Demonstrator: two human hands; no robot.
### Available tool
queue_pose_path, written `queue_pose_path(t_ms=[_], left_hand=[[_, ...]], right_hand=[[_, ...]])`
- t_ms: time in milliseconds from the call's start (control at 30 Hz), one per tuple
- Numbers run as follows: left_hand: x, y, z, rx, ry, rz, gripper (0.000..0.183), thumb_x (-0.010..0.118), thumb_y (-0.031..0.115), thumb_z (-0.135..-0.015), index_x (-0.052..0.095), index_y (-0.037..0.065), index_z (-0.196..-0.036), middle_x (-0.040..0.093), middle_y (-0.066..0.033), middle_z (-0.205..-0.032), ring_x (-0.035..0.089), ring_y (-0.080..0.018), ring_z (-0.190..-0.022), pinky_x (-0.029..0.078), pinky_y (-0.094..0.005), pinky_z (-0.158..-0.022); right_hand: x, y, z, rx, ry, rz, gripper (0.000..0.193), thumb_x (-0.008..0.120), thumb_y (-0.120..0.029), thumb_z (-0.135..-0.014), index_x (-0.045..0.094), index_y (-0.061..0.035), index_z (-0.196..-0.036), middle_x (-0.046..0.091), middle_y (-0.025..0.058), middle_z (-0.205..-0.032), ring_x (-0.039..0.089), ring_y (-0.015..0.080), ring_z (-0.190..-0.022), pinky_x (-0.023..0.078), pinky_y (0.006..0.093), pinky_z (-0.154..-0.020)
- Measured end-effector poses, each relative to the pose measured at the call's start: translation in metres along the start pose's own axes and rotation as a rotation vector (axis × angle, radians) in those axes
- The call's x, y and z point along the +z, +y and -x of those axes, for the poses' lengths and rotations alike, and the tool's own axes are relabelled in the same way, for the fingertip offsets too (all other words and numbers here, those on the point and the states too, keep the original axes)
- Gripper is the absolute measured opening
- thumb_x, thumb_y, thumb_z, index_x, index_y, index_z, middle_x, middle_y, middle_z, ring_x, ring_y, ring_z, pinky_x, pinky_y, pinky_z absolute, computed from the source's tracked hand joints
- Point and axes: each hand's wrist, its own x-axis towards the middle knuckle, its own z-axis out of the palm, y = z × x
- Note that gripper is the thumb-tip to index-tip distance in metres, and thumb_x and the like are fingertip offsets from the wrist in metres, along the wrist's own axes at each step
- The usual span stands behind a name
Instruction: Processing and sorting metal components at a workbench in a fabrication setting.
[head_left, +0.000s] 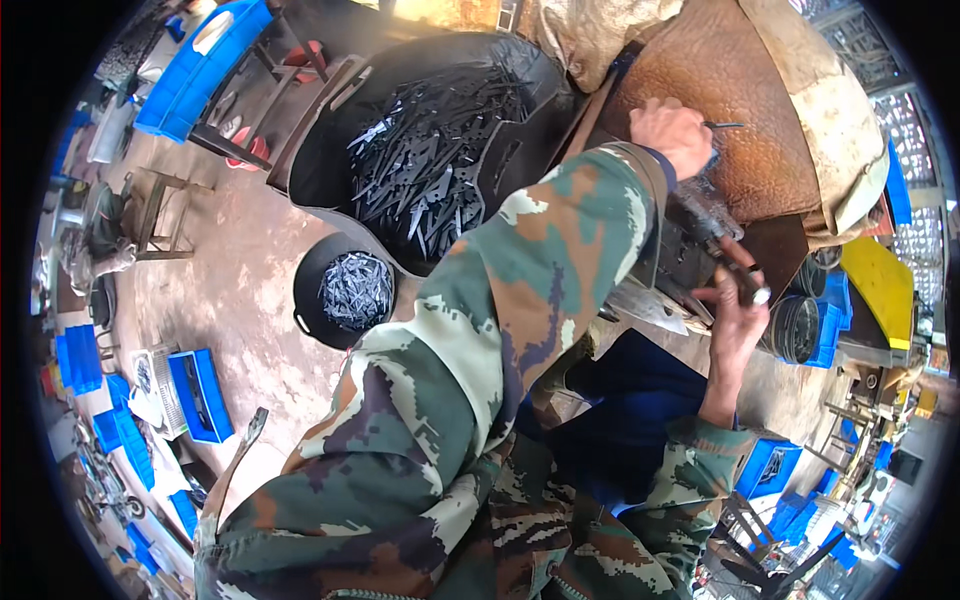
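Observation:
My left hand is closed in front of a brown, leathery cover. From its fingers a thin dark metal strip sticks out to the right. Below it, beside a dark metal fixture, is my right hand, its fingers curled at the fixture's near end. Something small and dark with a pale end shows among those fingers, too unclear to name. To the left, a large black tub holds a heap of dark, blade-like metal pieces.
A smaller black bucket of shiny metal pieces stands on the floor beside the tub. The brown cover rises behind the fixture. Blue bins lie at left; a yellow panel and a wire-like coil are at right.

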Motion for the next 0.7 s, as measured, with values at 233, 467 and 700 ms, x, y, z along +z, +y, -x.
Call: queue_pose_path(t_ms=[233,467,700], left_hand=[[-0.012,0.013,0.000,-0.023,0.059,0.358,0.026,0.056,0.027,-0.087,0.069,0.007,-0.096,0.068,-0.0218,-0.092,0.064,-0.0414,-0.090,0.051,-0.0502,-0.080],[-0.026,0.013,-0.001,-0.133,0.028,0.423,0.024,0.058,0.025,-0.085,0.069,0.006,-0.095,0.067,-0.0236,-0.085,0.065,-0.0428,-0.085,0.052,-0.0510,-0.078],[-0.016,0.015,-0.002,-0.073,0.023,0.390,0.027,0.062,0.029,-0.079,0.072,0.009,-0.094,0.068,-0.0200,-0.084,0.065,-0.0408,-0.083,0.053,-0.0482,-0.079]], right_hand=[[0.002,0.004,-0.103,0.069,0.205,-0.036,0.028,0.064,-0.018,-0.094,0.057,0.0028,-0.111,0.063,0.0070,-0.094,0.063,0.0130,-0.070,0.055,0.0243,-0.050],[0.005,0.024,-0.175,0.104,0.190,-0.105,0.020,0.065,-0.016,-0.093,0.058,-0.0013,-0.103,0.045,-0.0035,-0.058,0.043,0.0075,-0.046,0.052,0.0259,-0.047],[-0.011,0.038,-0.190,0.088,0.228,-0.073,0.021,0.068,-0.016,-0.091,0.059,0.0005,-0.101,0.047,-0.0004,-0.055,0.049,0.0114,-0.046,0.055,0.0303,-0.053]])
